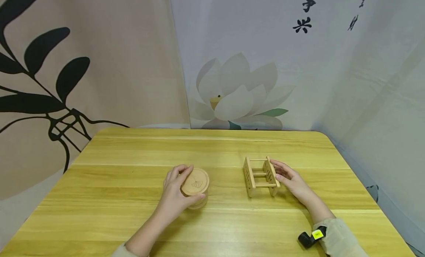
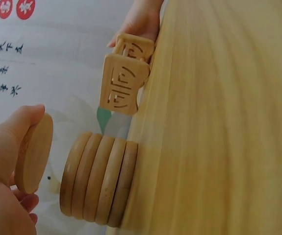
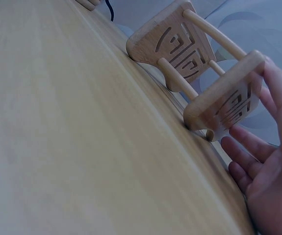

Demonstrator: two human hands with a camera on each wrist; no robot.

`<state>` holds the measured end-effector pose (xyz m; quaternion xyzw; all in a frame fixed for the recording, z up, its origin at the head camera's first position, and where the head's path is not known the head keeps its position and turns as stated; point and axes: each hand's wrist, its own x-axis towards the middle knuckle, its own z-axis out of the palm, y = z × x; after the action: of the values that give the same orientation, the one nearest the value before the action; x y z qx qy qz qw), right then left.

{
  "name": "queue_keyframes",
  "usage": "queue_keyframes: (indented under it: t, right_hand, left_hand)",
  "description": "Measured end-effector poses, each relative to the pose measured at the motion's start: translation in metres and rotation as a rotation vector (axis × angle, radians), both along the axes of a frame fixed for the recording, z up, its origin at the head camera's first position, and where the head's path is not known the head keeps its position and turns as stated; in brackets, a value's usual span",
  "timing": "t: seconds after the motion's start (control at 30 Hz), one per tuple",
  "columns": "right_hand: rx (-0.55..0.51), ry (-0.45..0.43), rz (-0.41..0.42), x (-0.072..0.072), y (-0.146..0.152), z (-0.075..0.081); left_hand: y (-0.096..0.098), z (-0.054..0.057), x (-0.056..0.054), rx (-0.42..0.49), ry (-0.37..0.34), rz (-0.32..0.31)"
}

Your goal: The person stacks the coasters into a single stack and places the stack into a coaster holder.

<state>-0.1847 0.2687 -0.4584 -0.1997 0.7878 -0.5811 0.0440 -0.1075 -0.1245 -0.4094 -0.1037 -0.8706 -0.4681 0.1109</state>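
Note:
My left hand (image 1: 177,192) pinches a round wooden coaster (image 1: 196,182) by its rim, with a fan-like leaf design on top. In the left wrist view this coaster (image 2: 37,154) is apart from a stack of several thick wooden coasters (image 2: 99,178), held just above it. A small wooden rack (image 1: 260,185), two cut-out side panels joined by rods, stands on the table to the right. Against its right panel (image 3: 229,100) rest the fingers of my right hand (image 1: 292,181), fairly straight. From the right wrist view, the lower fingers (image 3: 251,152) touch or nearly touch the panel's outer face.
The light wooden table (image 1: 132,198) has rounded far corners. Behind it hangs a cloth backdrop (image 1: 132,65) with plant, lotus and lettering prints. A black device with a yellow label (image 1: 317,234) is worn at my right sleeve.

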Motion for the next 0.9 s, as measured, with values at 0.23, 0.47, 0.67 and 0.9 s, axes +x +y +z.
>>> queue_keyframes:
  t: [0.23,0.47,0.67,0.9]
  right_hand:
    - [0.003,0.006,0.001,0.0,0.001,-0.001]
    - [0.011,0.013,0.002,0.0,0.001,-0.001]
    - [0.001,0.015,0.01,-0.002,0.002,-0.002]
    - [0.002,0.009,0.008,-0.001,0.002,-0.002]
  left_hand:
    - [-0.005,-0.006,0.0,0.002,-0.028,-0.024]
    - [-0.006,-0.012,-0.002,-0.008,-0.055,-0.026]
    - [-0.007,-0.014,-0.003,-0.005,-0.061,-0.029]
    - [-0.009,-0.019,-0.004,-0.006,-0.073,-0.035]
